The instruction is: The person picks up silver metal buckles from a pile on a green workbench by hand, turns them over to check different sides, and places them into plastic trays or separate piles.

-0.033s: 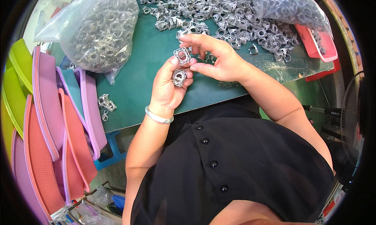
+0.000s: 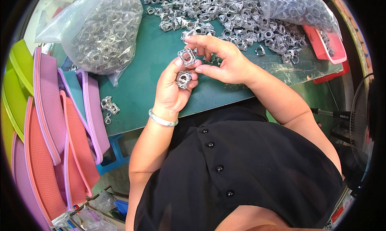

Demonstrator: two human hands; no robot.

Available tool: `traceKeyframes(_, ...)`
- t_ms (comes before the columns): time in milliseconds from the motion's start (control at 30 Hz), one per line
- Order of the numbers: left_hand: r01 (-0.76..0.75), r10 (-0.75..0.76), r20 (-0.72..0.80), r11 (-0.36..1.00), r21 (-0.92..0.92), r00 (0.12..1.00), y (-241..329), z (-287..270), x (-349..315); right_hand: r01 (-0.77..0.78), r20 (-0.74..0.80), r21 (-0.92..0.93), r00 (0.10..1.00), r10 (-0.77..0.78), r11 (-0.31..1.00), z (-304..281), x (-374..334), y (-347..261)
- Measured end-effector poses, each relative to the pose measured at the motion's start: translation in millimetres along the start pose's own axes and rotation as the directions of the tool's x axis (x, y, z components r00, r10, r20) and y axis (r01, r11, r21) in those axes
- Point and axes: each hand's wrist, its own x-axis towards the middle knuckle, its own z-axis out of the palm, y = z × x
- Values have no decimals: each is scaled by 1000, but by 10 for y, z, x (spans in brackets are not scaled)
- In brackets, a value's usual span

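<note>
My left hand (image 2: 169, 92) is closed on two small silvery metal castings with round openings. The upper casting (image 2: 192, 59) is pinched at the thumb and fingertips, and the lower casting (image 2: 183, 80) rests against the curled fingers. Just to its right, my right hand (image 2: 229, 60) has thumb and forefinger spread around the upper casting's right side. Nothing shows gripped in it; whether a fingertip touches the casting is hard to tell. Beyond both hands, a heap of similar castings (image 2: 241, 20) covers the far part of the green table (image 2: 138, 96).
A clear plastic bag (image 2: 106, 38) full of castings stands at the far left, another bag (image 2: 299, 10) at the far right above a pink basket (image 2: 337, 52). Stacked coloured baskets (image 2: 50, 102) crowd the left edge, near a few loose castings (image 2: 109, 105). A fan (image 2: 359, 122) stands right.
</note>
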Motion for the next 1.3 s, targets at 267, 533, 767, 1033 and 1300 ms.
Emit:
traceKeyframes(267, 20, -17, 30, 997, -74, 999, -8, -13, 3, 1, -13, -5, 1000, -2, 1000, 1, -1, 24)
traceKeyframes(533, 29, -25, 55, 997, -71, 998, -6, -20, -1, 20, -25, 13, 1000, -20, 1000, 2, 6, 40)
traceKeyframes(767, 14, -9, 92, 999, -49, 996, -40, -75, 8, -4, -23, 38, 1000, 5, 999, -1, 20, 10)
traceKeyframes(1033, -4, 5, 137, 1000, -12, 991, -24, -49, 5, -15, -24, 76, 1000, 16, 997, 5, 16, 29)
traceKeyframes(1300, -9, 7, 145, 1000, 13, 989, -10, -31, 3, -19, -23, 90, 1000, 21, 996, 1, 15, 29)
